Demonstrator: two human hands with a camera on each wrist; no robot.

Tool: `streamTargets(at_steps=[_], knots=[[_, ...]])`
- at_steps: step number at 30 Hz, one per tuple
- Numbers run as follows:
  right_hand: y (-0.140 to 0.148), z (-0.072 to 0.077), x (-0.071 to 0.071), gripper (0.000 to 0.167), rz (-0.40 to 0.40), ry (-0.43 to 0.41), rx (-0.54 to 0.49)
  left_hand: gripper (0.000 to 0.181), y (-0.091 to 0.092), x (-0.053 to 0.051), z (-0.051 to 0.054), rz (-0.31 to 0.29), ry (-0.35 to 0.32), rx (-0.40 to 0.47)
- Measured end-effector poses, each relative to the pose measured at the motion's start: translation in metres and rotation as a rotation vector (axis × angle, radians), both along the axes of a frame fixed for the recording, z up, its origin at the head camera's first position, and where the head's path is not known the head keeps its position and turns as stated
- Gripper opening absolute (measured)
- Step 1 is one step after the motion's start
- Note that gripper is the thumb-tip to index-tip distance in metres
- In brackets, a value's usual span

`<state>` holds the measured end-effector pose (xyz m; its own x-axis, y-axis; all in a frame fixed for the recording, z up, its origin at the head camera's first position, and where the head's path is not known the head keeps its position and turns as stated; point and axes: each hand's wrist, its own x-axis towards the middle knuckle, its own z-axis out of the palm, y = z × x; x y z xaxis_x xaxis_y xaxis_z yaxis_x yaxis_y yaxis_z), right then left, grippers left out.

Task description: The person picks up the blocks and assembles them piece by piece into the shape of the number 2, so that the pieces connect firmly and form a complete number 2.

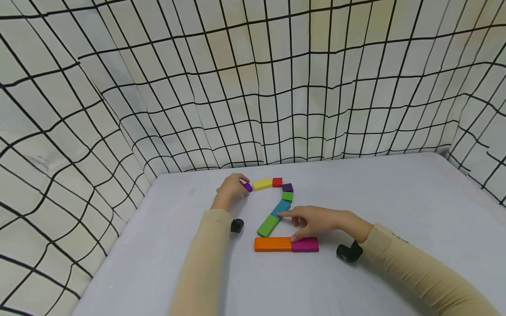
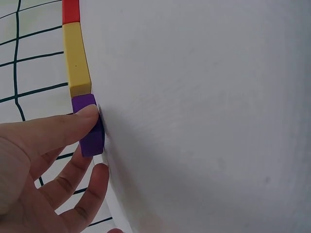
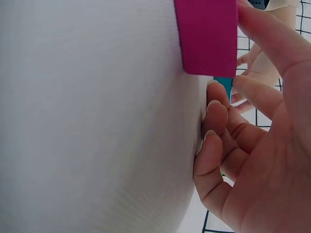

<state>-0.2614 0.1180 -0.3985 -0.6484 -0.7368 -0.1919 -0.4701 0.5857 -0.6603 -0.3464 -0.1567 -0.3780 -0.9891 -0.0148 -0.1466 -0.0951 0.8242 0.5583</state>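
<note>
At the far left end of a row of coloured blocks, my left hand (image 1: 232, 186) pinches a purple block (image 2: 90, 141) between thumb and fingers. One end of that block meets a yellow block (image 2: 77, 60) in the left wrist view. My right hand (image 1: 318, 219) lies over the right side. Its extended index finger touches a blue block (image 1: 281, 208), and its thumb rests near the joint between an orange block (image 1: 272, 244) and a magenta block (image 3: 209, 39). The other right fingers are bent against the table. A light green block (image 1: 269, 225) adjoins the blue one.
A red block (image 1: 277, 182), a dark purple block (image 1: 287, 188) and a green block (image 1: 287, 197) continue the curve. White cloth covers the table (image 1: 158, 263). Black netting (image 1: 257, 87) hangs behind and at the sides. Black wrist devices (image 1: 349, 252) are near both cuffs.
</note>
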Motion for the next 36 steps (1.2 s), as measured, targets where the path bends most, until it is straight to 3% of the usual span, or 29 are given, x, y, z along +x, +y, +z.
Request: streamTargets(at_steps=[36], knots=[[-0.001, -0.0025, -0.0016, 0.072, -0.001, 0.003, 0.015, 0.051, -0.0008, 0.0014, 0.0007, 0.016, -0.027, 0.023]])
